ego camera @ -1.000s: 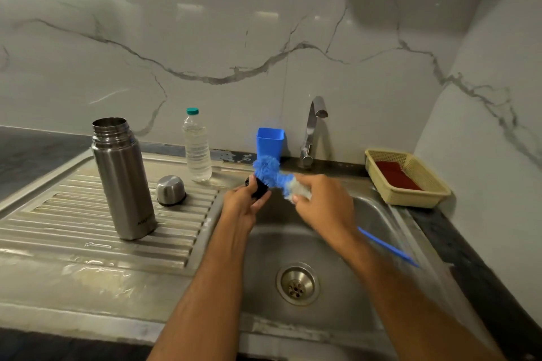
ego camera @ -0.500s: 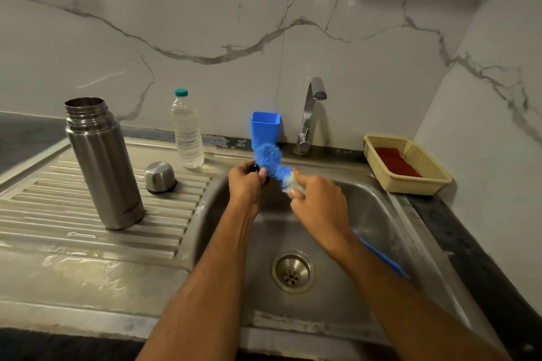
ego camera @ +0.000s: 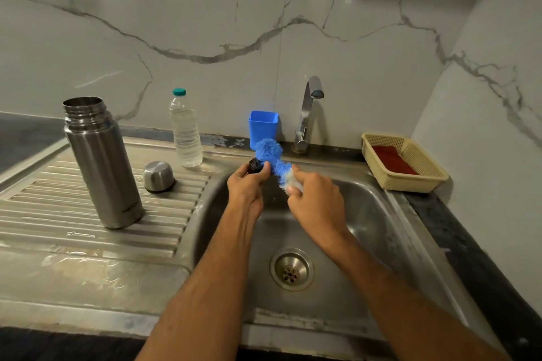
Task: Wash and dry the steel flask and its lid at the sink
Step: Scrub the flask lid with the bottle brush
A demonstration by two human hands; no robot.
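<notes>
The open steel flask stands upright on the ribbed drainboard at the left. Its steel cup lid lies upside down beside it. Over the sink basin, my left hand grips a small black stopper lid. My right hand grips a blue bristle bottle brush near its head, and the bristles press against the stopper.
A clear water bottle and a blue cup stand at the back rim, with the tap shut off. A cream basket holding a red cloth sits at the right. The drain lies below my arms.
My hands have stayed together over the basin while the brush head shifted slightly against the stopper. The camera view moved a little; the flask and cup lid stayed put.
</notes>
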